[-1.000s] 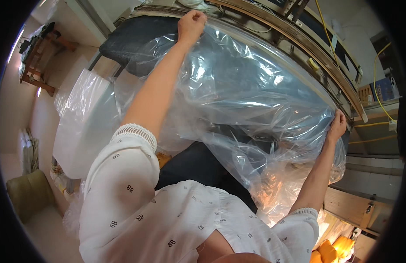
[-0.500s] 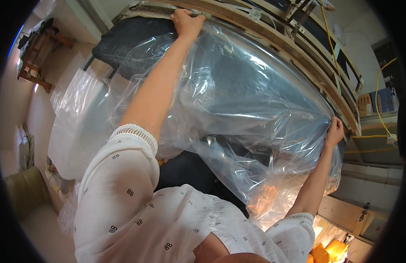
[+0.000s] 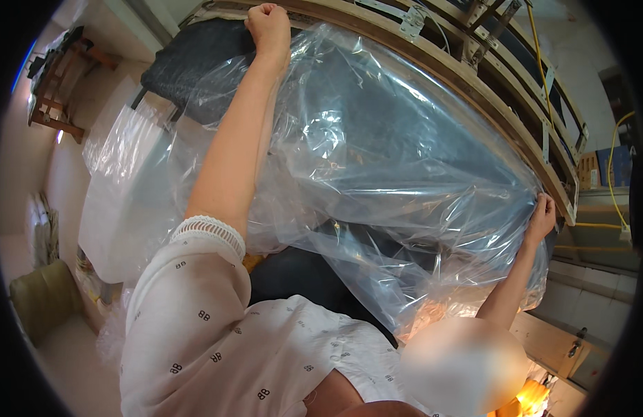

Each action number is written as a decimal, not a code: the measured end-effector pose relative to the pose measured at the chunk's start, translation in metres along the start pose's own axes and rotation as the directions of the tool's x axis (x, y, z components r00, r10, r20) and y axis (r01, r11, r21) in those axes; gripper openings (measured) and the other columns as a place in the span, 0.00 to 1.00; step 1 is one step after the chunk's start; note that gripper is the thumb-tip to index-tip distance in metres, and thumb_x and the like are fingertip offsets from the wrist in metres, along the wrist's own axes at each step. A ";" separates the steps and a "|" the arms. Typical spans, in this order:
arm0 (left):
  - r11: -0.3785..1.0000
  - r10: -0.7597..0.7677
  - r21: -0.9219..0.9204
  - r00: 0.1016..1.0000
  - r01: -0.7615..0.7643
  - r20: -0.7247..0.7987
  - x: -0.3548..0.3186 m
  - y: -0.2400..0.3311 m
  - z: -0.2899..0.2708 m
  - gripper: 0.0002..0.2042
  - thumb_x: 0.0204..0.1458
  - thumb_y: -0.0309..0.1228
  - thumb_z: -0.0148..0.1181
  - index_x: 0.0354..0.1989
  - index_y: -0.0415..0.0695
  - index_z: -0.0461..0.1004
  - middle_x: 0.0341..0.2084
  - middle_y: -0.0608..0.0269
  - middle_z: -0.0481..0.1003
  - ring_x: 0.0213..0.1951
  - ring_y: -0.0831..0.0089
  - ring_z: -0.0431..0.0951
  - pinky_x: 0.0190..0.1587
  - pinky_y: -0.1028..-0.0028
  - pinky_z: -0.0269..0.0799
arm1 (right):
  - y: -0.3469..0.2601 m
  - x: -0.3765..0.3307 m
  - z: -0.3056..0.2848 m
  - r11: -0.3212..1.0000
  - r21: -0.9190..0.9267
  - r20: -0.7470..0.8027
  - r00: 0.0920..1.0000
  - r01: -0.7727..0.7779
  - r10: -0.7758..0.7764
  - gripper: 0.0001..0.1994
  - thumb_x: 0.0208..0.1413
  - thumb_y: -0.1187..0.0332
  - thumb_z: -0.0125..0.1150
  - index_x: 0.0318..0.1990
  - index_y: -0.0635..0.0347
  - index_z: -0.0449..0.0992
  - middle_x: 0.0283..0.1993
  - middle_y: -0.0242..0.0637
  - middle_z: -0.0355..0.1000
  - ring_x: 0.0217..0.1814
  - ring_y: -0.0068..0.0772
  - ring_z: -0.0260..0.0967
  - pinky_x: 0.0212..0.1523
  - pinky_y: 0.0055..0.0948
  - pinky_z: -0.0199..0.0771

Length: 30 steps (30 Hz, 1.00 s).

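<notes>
A large sheet of clear plastic film (image 3: 398, 156) stretches across a dark padded piece of furniture, creased and shiny. At its far left my left hand (image 3: 268, 31) is closed beside the wooden frame; what its fingers hold is hidden. My right hand (image 3: 541, 217) pinches the film's right-hand part, close to the lower end of the frame. Pleats in the film run toward those fingertips. Bare black textured fabric (image 3: 200, 62) shows left of my left hand. Loose film hangs down in front of my body.
A wooden frame (image 3: 467, 80) with metal brackets curves along the far side, with a yellow cable (image 3: 540, 59) beyond it. Translucent sheeting (image 3: 123, 215) hangs at the left. An olive cushion (image 3: 47, 299) lies at lower left. Boxes (image 3: 609, 167) stand at the right.
My left hand has moved left and slightly farther away, off the film's top edge toward the black fabric. My right hand has shifted a little right and nearer, still pinching the film.
</notes>
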State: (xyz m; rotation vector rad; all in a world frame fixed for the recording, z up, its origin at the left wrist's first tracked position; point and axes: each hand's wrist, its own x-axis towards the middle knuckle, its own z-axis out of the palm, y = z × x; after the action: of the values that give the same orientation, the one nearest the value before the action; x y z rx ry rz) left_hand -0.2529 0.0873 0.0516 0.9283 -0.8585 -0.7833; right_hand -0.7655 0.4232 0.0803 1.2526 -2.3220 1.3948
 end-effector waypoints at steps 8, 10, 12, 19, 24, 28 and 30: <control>0.569 0.022 0.786 0.959 -0.244 0.282 -0.049 0.036 0.018 0.19 0.48 0.46 0.47 0.34 0.42 0.73 0.40 0.49 0.70 0.46 0.51 0.67 0.45 0.57 0.60 | -0.022 -0.007 -0.012 0.972 0.155 -0.117 0.980 0.179 -0.162 0.12 0.53 0.70 0.49 0.45 0.64 0.69 0.39 0.33 0.67 0.38 0.25 0.62 0.45 0.24 0.62; 0.674 -0.059 0.661 0.868 -0.329 0.493 -0.038 0.028 0.005 0.17 0.48 0.47 0.49 0.29 0.46 0.76 0.28 0.54 0.74 0.38 0.57 0.73 0.42 0.58 0.62 | -0.104 -0.024 -0.017 0.925 0.125 -0.078 0.933 0.360 -0.352 0.13 0.53 0.74 0.46 0.46 0.63 0.69 0.41 0.35 0.66 0.41 0.29 0.62 0.47 0.26 0.61; 0.727 0.106 0.590 0.906 -0.351 0.409 -0.037 0.043 -0.014 0.16 0.48 0.45 0.50 0.30 0.45 0.75 0.27 0.54 0.74 0.36 0.58 0.74 0.40 0.62 0.64 | -0.157 -0.062 -0.023 0.868 0.253 0.120 0.876 0.427 -0.466 0.12 0.50 0.75 0.47 0.42 0.63 0.70 0.39 0.35 0.66 0.40 0.29 0.62 0.44 0.26 0.62; 0.518 -0.074 0.719 0.814 -0.463 0.577 -0.063 0.130 -0.091 0.22 0.44 0.50 0.57 0.42 0.47 0.71 0.29 0.63 0.74 0.34 0.70 0.74 0.40 0.73 0.66 | -0.216 -0.225 0.004 0.831 0.397 0.804 0.289 0.389 -0.519 0.39 0.38 0.58 0.66 0.60 0.54 0.55 0.54 0.45 0.61 0.41 0.43 0.67 0.37 0.33 0.69; 0.541 -0.331 0.727 0.687 -0.423 0.647 -0.051 0.148 -0.219 0.18 0.40 0.45 0.63 0.32 0.42 0.73 0.27 0.63 0.73 0.30 0.73 0.71 0.38 0.75 0.66 | -0.190 -0.246 0.020 0.748 0.443 0.777 0.206 0.494 -0.595 0.12 0.43 0.67 0.61 0.38 0.57 0.72 0.32 0.38 0.70 0.34 0.42 0.70 0.31 0.33 0.70; 0.649 -0.221 0.620 0.671 -0.441 0.708 -0.070 0.113 -0.283 0.10 0.46 0.34 0.59 0.30 0.41 0.69 0.28 0.64 0.72 0.30 0.75 0.71 0.36 0.77 0.67 | -0.216 -0.191 -0.003 0.865 0.476 0.739 0.461 0.159 -0.491 0.04 0.47 0.74 0.57 0.32 0.60 0.72 0.26 0.34 0.69 0.22 0.25 0.65 0.24 0.24 0.65; 0.898 -0.275 0.440 0.788 0.006 0.551 -0.093 0.130 -0.259 0.03 0.53 0.25 0.49 0.34 0.41 0.65 0.25 0.63 0.70 0.25 0.77 0.71 0.28 0.81 0.68 | -0.196 -0.144 -0.011 0.857 0.513 0.691 0.573 0.040 -0.440 0.02 0.50 0.74 0.56 0.31 0.61 0.73 0.28 0.24 0.68 0.30 0.14 0.62 0.31 0.19 0.64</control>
State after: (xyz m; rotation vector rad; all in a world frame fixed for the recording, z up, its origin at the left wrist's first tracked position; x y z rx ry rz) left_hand -0.0416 0.3066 0.0553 1.1498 -1.5834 -1.0824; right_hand -0.5354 0.4723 0.1413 2.7250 -2.1111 1.5017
